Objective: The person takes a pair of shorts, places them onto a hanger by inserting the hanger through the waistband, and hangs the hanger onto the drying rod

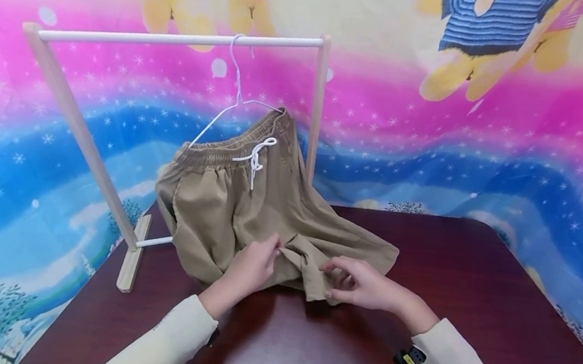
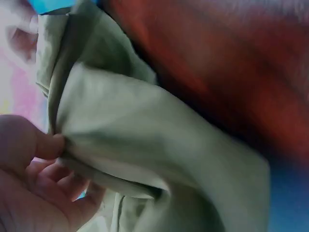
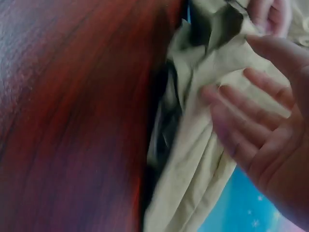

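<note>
Khaki drawstring shorts (image 1: 210, 203) hang from a white wire hanger (image 1: 238, 86), with the elastic waistband slanting and a white cord (image 1: 255, 158) tied in a bow. My left hand (image 1: 252, 265) pinches a fold of the fabric low on the front, between thumb and fingers; the left wrist view shows this grip on the cloth (image 2: 130, 116). Close to the bunched leg hem, my right hand (image 1: 368, 286) has its fingers loosely bent and spread. In the right wrist view, its fingertips (image 3: 211, 92) lie against or just by the cloth without gripping it.
A clothes rack with a white top bar (image 1: 178, 39) and wooden posts (image 1: 83, 121) carries the hanger. Its wooden foot (image 1: 133, 260) stands on the dark red-brown table (image 1: 471, 281). Behind hangs a colourful printed backdrop (image 1: 433, 137).
</note>
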Tool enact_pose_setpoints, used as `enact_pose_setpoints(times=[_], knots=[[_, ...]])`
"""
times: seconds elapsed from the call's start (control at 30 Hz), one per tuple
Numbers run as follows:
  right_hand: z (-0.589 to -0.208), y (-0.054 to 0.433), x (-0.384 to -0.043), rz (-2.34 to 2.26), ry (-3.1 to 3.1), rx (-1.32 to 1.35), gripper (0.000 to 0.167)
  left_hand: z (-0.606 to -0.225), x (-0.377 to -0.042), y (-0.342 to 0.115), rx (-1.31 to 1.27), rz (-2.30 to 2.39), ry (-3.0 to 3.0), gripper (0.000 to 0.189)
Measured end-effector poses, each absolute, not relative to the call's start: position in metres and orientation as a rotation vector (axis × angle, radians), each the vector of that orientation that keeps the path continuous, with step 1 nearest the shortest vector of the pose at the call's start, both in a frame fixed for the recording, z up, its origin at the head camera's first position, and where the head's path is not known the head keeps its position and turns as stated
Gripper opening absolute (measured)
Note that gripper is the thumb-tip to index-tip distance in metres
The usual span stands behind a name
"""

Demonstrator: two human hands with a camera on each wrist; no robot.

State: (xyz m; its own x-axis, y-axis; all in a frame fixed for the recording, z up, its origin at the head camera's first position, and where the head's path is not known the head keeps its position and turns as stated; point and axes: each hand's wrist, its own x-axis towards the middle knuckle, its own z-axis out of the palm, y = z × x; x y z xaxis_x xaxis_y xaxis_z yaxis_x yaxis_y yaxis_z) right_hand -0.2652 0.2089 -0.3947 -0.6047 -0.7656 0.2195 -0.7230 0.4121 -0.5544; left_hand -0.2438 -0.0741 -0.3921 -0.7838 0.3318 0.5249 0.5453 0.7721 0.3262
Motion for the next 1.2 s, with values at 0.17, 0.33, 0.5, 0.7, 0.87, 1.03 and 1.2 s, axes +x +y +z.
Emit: enact_pose_setpoints(times=[0.17,0.33,0.5,0.7,0.87,1.03,1.2], knots=[[-0.402,0.203,-0.259,-0.784,2.718,-1.349,0.079,-0.385,-0.253,-0.082,-0.559,-0.828,-2.474,0.007],[-0.408,0.191,-0.256,-0.814,2.897,-1.421,0.097,-0.388,-0.258,-0.082,-0.59,-0.917,-2.533,0.005],[-0.404,0.181,-0.253,-0.802,2.937,-1.506,0.086,-0.39,-0.257,-0.08,-0.702,-0.862,-2.673,0.03],[-0.4,0.183,-0.258,-0.728,3.004,-1.578,0.075,-0.39,-0.255,-0.087,-0.853,-0.645,-2.711,0.073],[-0.402,0.195,-0.263,-0.621,3.072,-1.563,0.064,-0.383,-0.26,-0.102,-0.643,-0.711,-2.498,0.052],[-0.41,0.204,-0.261,-0.353,3.008,-1.501,0.044,-0.369,-0.264,-0.114,-0.333,-0.941,-2.344,0.018],[-0.415,0.204,-0.254,-0.49,2.891,-1.374,0.031,-0.362,-0.264,-0.115,-0.228,-1.06,-2.348,0.038]])
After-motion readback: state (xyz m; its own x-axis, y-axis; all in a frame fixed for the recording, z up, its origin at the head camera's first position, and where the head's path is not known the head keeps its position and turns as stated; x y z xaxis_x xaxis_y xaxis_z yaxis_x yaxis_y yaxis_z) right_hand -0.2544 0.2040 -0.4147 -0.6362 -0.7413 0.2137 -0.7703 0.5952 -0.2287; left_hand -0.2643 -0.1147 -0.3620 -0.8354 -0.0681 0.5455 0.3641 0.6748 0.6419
